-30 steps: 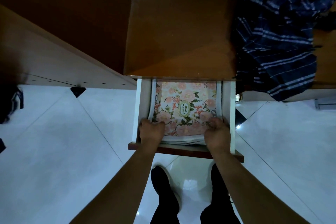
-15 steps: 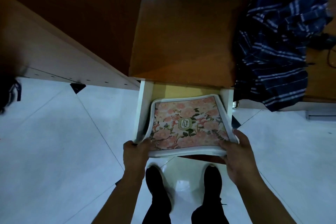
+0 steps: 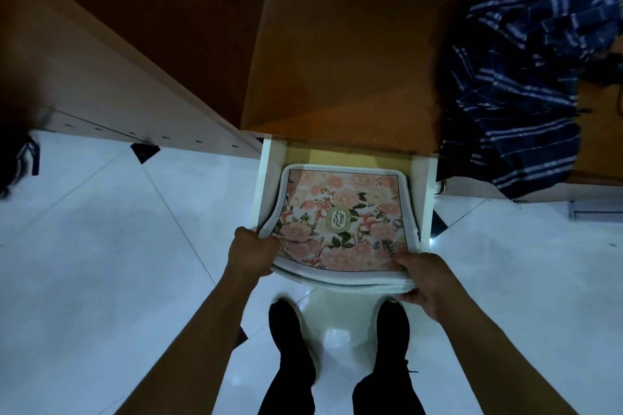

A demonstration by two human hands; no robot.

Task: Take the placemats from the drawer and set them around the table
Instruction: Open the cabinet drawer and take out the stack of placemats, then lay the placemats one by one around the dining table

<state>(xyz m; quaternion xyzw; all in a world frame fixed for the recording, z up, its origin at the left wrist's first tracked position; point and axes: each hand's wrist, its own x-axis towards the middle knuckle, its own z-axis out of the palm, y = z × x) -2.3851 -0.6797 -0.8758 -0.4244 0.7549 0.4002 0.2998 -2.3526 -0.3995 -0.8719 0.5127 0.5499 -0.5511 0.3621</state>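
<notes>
A stack of placemats [image 3: 344, 219] with a pink floral print and white border hangs above the open white drawer [image 3: 425, 199], its near edge past the drawer front. My left hand [image 3: 251, 253] grips the stack's near left corner. My right hand [image 3: 423, 278] grips its near right corner, thumb on top. The yellow drawer bottom [image 3: 337, 153] shows behind the stack. The drawer slides out from under a brown wooden cabinet top [image 3: 344, 57].
A dark blue striped cloth [image 3: 526, 77] lies heaped on the surface to the right. A tall wooden panel [image 3: 101, 54] stands at the left. The white tiled floor [image 3: 101, 280] spreads around my black shoes [image 3: 290, 330].
The stack has come up out of the drawer and toward me, held in both hands. The drawer's yellow bottom now shows behind it.
</notes>
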